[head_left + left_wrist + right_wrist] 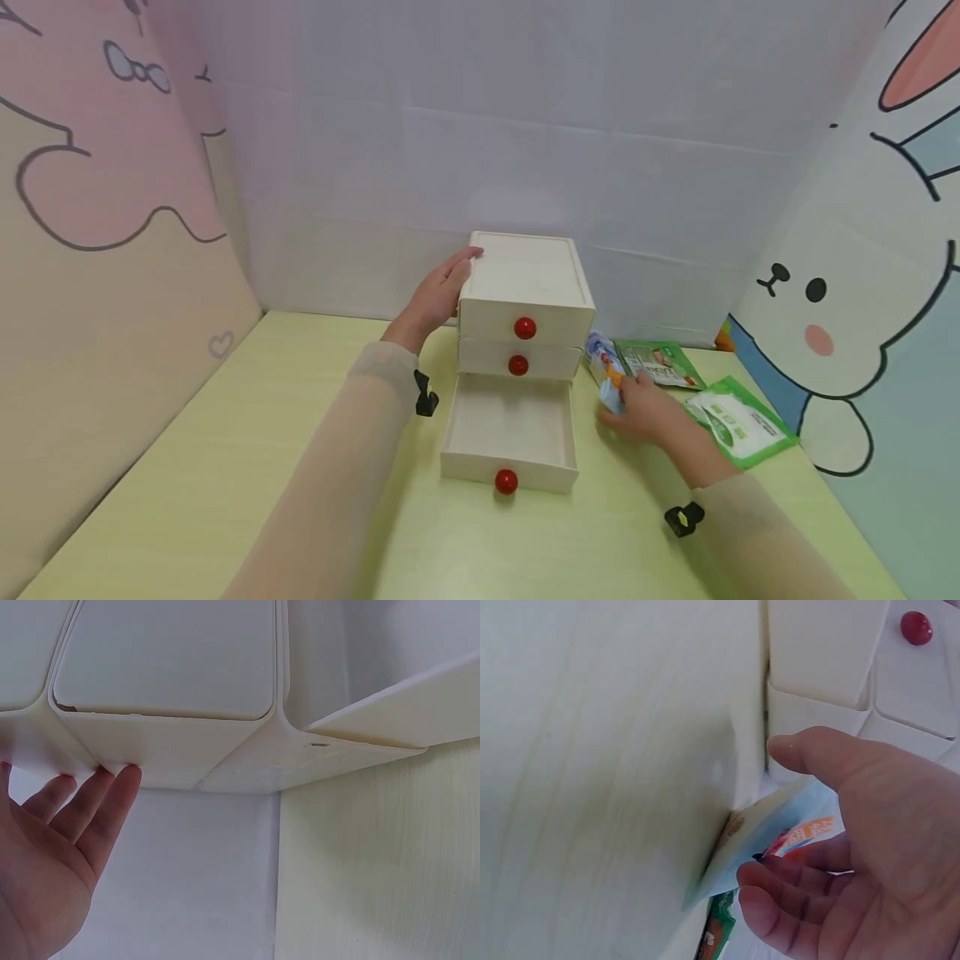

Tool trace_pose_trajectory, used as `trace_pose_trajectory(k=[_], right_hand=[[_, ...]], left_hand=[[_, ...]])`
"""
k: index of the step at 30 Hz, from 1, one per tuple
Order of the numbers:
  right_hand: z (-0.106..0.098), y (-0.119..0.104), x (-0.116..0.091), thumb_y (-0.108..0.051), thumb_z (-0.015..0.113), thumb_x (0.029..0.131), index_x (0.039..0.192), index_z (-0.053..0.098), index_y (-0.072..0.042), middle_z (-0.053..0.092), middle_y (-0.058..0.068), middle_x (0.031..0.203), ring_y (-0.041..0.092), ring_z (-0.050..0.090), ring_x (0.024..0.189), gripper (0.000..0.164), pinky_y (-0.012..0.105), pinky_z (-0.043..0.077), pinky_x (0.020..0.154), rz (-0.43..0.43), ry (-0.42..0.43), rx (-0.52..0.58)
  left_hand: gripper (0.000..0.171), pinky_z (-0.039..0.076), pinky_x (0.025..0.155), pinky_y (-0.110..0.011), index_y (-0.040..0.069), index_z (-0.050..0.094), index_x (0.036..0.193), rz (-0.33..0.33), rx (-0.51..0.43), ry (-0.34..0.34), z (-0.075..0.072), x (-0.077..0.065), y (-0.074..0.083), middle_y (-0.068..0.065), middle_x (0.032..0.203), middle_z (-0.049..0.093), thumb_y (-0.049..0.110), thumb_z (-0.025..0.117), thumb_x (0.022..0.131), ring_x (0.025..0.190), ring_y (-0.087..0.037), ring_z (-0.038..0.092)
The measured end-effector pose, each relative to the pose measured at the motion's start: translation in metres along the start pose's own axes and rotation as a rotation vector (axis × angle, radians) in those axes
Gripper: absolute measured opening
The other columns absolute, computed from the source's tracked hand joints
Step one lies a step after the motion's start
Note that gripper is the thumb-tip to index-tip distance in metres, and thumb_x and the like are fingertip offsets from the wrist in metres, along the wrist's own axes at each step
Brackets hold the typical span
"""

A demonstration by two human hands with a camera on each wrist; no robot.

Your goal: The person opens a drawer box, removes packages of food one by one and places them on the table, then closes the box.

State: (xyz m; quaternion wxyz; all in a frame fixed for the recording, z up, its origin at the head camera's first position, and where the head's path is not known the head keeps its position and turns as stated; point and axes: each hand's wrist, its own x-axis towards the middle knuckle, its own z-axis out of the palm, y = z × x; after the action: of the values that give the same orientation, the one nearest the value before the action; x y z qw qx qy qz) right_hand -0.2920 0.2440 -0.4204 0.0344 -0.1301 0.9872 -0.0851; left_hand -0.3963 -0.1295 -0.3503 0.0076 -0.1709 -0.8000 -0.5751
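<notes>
A white three-drawer unit point(528, 267) with red knobs stands in the middle of the table. Its bottom drawer point(510, 417) is pulled out, and nothing lies inside. My left hand point(438, 292) rests its straight fingertips against the unit's left side, near the top; the left wrist view shows these fingers point(112, 799) on the white wall. To the right of the unit, my right hand point(645, 408) is at a light-blue packet point(611, 393) with orange print. In the right wrist view, thumb and loosely bent fingers stand apart, with the tilted packet point(769, 832) beyond them.
A dark green packet point(660, 364) lies behind the right hand, and a green-and-white packet point(742, 421) lies to its right. The pale yellow table point(300, 400) meets a white back wall point(360, 208) and printed side panels point(847, 292).
</notes>
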Motion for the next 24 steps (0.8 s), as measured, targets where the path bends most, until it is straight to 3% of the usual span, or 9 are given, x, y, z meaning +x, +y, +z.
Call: trace_pose_trajectory(k=[5,8,12,15,19,24], right_hand=[[-0.012,-0.006,-0.014,-0.043,0.073,0.102,0.151,0.049,0.018,0.05,0.047,0.148,0.058,0.065,0.123,0.082,0.067,0.055,0.103,0.018,-0.014,-0.005],[-0.019,-0.012,-0.022,-0.041,0.071,0.105,0.152,0.05,0.013,0.054,0.042,0.15,0.056,0.065,0.126,0.075,0.067,0.056,0.102,0.009,0.044,0.008],[-0.03,-0.026,-0.03,-0.032,0.069,0.106,0.137,0.063,0.006,0.072,0.024,0.121,0.036,0.07,0.1,0.049,0.055,0.06,0.085,-0.058,0.181,0.061],[-0.036,-0.045,-0.037,-0.028,0.07,0.105,0.123,0.068,-0.002,0.071,0.01,0.103,0.02,0.064,0.084,0.032,0.042,0.057,0.074,-0.128,0.239,0.103],[-0.037,-0.076,-0.048,-0.026,0.073,0.103,0.115,0.071,-0.012,0.069,-0.001,0.094,0.009,0.057,0.073,0.018,0.031,0.051,0.065,-0.237,0.279,0.111],[-0.025,-0.105,-0.062,-0.024,0.077,0.101,0.112,0.07,-0.017,0.069,-0.004,0.093,0.001,0.052,0.066,0.015,0.023,0.044,0.057,-0.38,0.32,0.092]], left_hand=[[0.053,0.059,0.104,-0.059,0.041,0.04,0.17,0.006,0.003,-0.006,0.001,0.0,-0.001,-0.007,0.175,0.041,0.054,0.033,0.119,0.14,-0.037,0.059],[0.053,0.059,0.103,-0.059,0.04,0.04,0.17,0.008,0.005,-0.002,0.001,0.0,0.0,-0.007,0.175,0.041,0.053,0.033,0.119,0.139,-0.037,0.059],[0.053,0.059,0.103,-0.059,0.04,0.039,0.17,0.002,0.008,-0.007,0.0,0.0,0.001,-0.007,0.176,0.04,0.053,0.032,0.119,0.139,-0.038,0.059],[0.053,0.058,0.105,-0.06,0.04,0.039,0.17,-0.006,0.008,-0.005,0.0,0.0,0.002,-0.007,0.177,0.039,0.052,0.032,0.119,0.142,-0.038,0.058],[0.053,0.057,0.106,-0.061,0.04,0.039,0.17,-0.013,0.011,0.0,0.0,0.001,0.002,-0.006,0.177,0.039,0.052,0.032,0.119,0.143,-0.038,0.057],[0.052,0.057,0.107,-0.062,0.04,0.039,0.17,-0.017,0.01,-0.002,0.001,0.001,0.002,-0.007,0.177,0.039,0.052,0.032,0.119,0.144,-0.038,0.057]])
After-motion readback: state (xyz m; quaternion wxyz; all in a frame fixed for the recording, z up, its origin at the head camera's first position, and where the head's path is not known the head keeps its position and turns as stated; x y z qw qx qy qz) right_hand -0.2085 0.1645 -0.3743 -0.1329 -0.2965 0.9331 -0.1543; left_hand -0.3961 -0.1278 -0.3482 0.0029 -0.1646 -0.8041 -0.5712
